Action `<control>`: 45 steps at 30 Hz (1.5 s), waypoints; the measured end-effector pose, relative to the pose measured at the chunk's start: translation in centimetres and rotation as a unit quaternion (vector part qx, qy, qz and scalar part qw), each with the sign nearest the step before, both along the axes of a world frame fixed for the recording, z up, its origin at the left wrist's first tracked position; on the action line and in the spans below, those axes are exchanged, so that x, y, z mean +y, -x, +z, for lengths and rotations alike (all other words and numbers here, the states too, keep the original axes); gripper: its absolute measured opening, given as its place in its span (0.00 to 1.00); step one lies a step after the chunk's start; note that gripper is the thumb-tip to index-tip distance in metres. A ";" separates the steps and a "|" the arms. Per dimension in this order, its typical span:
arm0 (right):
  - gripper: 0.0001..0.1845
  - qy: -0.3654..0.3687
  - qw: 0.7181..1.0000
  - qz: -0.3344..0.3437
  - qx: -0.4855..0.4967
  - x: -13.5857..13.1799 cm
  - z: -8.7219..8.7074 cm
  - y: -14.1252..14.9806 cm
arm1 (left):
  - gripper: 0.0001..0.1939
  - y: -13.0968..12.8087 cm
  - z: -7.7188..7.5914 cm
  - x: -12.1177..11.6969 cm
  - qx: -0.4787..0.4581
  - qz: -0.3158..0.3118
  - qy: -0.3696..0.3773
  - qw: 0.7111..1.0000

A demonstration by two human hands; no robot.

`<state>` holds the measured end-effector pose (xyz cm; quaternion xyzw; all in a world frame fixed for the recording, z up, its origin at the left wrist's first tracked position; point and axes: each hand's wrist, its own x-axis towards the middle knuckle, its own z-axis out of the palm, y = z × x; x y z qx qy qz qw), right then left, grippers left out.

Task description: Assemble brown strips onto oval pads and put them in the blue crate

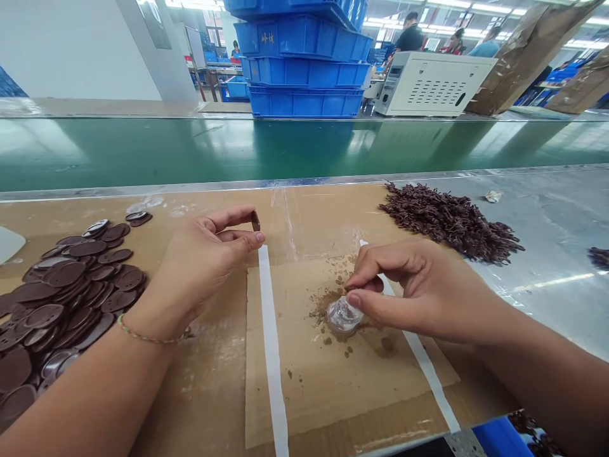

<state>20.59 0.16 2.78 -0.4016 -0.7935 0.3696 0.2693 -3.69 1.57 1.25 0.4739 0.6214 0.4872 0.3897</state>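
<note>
The left hand (204, 263) is closed on a small brown piece (255, 221). The piece stands on its edge, and the thumb and first finger (238, 219) pinch it at the tips. The right hand (409, 292) is closed too. Its thumb and first finger hold a clear cap (343, 316) from above, and the cap sits low, on or just over a sheet of card (304, 374). I cannot tell if the cap is touching the card.

Right under the cap and around it is some brown dust (328, 304), with a few small brown bits on the card. A white strip of tape (272, 355) runs just to the right of the left hand, between the two hands. Another white strip (425, 368) runs under the right hand.

To the left of the left hand is a big pile of flat brown ovals (80, 298), and some of them have holes. A thin bead band (147, 334) is on the left wrist. Past the right hand is a heap of dark brown fuzzy bits (450, 222).

Far ahead of both hands, beyond a green belt (238, 149), are stacked blue crates (304, 70) and a white machine (431, 82). A person (408, 35) stands well back.
</note>
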 end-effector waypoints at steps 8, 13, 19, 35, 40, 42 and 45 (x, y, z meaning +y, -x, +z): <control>0.04 0.031 0.999 0.013 -0.022 0.1 -0.1 0.4 | 0.26 0.0 0.0 -0.1 0.007 -0.021 0.001 1.000; 0.05 0.037 0.999 0.018 -0.027 0.0 -0.1 0.4 | 0.27 0.1 -0.2 0.0 0.001 -0.023 0.004 1.000; 0.04 0.041 0.998 -0.031 0.047 0.1 -0.3 0.1 | 0.26 -0.1 0.0 0.0 0.001 -0.022 0.006 1.000; 0.05 0.123 0.937 -0.063 0.321 1.0 -1.0 0.1 | 0.18 -4.0 0.2 -2.8 -0.204 -0.236 0.058 0.948; 0.02 0.093 0.941 -0.014 0.326 0.4 -0.9 0.6 | 0.18 -4.0 -0.7 -2.9 -0.218 -0.271 0.045 0.936; 0.02 0.095 0.944 -0.009 0.315 0.3 -0.9 0.7 | 0.18 -3.9 -0.8 -2.8 -0.222 -0.272 0.048 0.935; 0.05 0.105 0.946 -0.004 0.306 0.2 -1.0 0.7 | 0.18 -3.9 -0.8 -2.7 -0.237 -0.271 0.055 0.931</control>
